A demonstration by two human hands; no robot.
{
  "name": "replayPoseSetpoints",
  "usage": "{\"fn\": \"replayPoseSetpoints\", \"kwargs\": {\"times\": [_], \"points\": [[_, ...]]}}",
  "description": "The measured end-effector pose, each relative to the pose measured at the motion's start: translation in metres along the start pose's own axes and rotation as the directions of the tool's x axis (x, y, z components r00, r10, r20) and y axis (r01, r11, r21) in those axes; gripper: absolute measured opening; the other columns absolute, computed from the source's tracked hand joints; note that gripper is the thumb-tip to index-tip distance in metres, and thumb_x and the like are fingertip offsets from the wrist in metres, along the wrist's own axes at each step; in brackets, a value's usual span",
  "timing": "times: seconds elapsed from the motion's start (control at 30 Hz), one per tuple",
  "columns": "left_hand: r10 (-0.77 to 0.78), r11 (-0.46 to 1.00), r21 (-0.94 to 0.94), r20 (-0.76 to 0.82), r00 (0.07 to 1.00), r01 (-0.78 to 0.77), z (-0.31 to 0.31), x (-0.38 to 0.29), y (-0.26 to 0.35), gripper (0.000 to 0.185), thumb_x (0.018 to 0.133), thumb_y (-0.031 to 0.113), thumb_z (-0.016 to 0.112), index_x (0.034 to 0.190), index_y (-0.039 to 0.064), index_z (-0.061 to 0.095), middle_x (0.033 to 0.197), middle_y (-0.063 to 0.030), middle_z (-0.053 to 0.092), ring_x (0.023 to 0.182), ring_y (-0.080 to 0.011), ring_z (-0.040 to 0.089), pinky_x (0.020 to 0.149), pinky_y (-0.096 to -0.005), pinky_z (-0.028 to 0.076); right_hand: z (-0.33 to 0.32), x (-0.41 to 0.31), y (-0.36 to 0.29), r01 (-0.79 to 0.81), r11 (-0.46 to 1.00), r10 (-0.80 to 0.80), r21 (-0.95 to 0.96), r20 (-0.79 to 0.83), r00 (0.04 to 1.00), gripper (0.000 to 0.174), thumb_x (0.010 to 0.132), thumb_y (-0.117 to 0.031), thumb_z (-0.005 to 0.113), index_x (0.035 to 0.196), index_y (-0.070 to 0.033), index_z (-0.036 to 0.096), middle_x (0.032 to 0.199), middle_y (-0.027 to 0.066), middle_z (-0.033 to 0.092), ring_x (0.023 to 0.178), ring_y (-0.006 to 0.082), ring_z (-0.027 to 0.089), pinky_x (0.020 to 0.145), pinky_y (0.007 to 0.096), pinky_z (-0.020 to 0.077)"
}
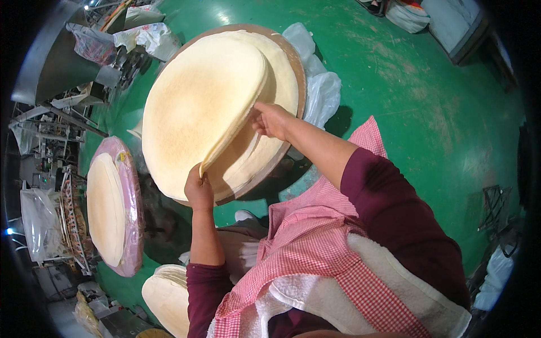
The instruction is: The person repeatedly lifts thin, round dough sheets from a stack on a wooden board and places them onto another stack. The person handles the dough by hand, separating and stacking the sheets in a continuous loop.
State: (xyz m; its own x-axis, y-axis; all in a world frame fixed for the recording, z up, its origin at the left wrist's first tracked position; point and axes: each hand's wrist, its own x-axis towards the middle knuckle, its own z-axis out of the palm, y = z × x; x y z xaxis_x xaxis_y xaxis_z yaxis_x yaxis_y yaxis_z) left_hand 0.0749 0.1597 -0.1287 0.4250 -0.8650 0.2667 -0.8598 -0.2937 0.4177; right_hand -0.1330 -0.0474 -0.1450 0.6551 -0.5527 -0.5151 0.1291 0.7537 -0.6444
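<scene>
A large round stack of thin flatbread sheets, browned near the middle, lies tilted over more pale sheets on a round brown board. Its near right edge is raised, and a shadow falls beneath it. My left hand grips the stack's near edge, thumb on the rim side. My right hand holds the raised edge farther up at its fingertips, the other fingers curled below. How many sheets each hand pinches is hidden.
Clear plastic bags lie beside the board. To the left, a round pink plastic-wrapped surface bears more flatbread. Another flatbread stack sits by my left elbow. Machinery lines the left side; the floor is green.
</scene>
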Motion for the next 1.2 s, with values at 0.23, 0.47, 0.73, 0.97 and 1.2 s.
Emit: {"fn": "replayPoseSetpoints", "kwargs": {"times": [0.23,0.47,0.73,0.97,1.2], "points": [[0.248,0.954,0.131,0.168,0.954,-0.271,-0.008,-0.013,0.017,0.061,0.066,0.013,0.077,0.121,0.004,0.051,0.123,-0.0221,0.051,0.113,-0.0388,0.048,0.094,-0.0439,0.041,-0.004,0.017,0.001,0.39,0.905,-0.426,-0.171,-0.364,0.828,0.05,0.092,-0.035,0.047,0.134,-0.01,0.04,0.117,0.0125,0.053,0.097,0.0214,0.054,0.078,0.0347,0.047],[0.222,0.949,0.177,0.219,0.95,-0.262,-0.012,-0.013,0.026,0.063,0.07,0.028,0.077,0.123,0.004,0.051,0.127,-0.0209,0.049,0.115,-0.0378,0.048,0.097,-0.0429,0.041,-0.002,0.019,0.001,0.353,0.814,-0.528,-0.461,-0.334,0.781,0.053,0.089,-0.023,0.054,0.136,-0.006,0.035,0.127,0.014,0.05,0.111,0.0234,0.051,0.093,0.033,0.0408],[0.234,0.961,0.1,0.201,0.951,-0.257,-0.017,-0.012,0.019,0.04,0.085,0.03,0.059,0.116,0.004,0.058,0.118,-0.0188,0.055,0.11,-0.0363,0.052,0.093,-0.0421,0.042,0.003,0.019,0.009,0.336,0.825,-0.533,-0.455,-0.426,0.731,0.05,0.086,-0.019,0.057,0.13,-0.003,0.04,0.108,0.015,0.056,0.097,0.0221,0.056,0.081,0.0311,0.0461],[0.095,0.982,-0.174,0.149,0.984,-0.068,-0.017,-0.01,0.013,0.031,0.094,0.026,0.045,0.105,0.003,0.064,0.11,-0.0159,0.06,0.103,-0.0318,0.057,0.09,-0.0376,0.044,-0.006,0.031,0.019,0.417,0.841,-0.528,-0.345,-0.349,0.774,0.054,0.086,-0.018,0.057,0.133,-0.005,0.033,0.106,0.0131,0.053,0.086,0.0198,0.058,0.063,0.0302,0.0508],[0.006,0.94,-0.34,0.127,0.992,0.037,-0.012,-0.008,0.006,0.021,0.089,0.012,0.051,0.101,0.001,0.064,0.107,-0.0127,0.061,0.101,-0.0244,0.058,0.09,-0.031,0.044,0.001,0.017,0.017,0.411,0.89,-0.456,-0.198,-0.388,0.801,0.051,0.087,-0.019,0.053,0.132,-0.001,0.038,0.12,0.02,0.053,0.108,0.0286,0.054,0.09,0.0358,0.0429]]}}
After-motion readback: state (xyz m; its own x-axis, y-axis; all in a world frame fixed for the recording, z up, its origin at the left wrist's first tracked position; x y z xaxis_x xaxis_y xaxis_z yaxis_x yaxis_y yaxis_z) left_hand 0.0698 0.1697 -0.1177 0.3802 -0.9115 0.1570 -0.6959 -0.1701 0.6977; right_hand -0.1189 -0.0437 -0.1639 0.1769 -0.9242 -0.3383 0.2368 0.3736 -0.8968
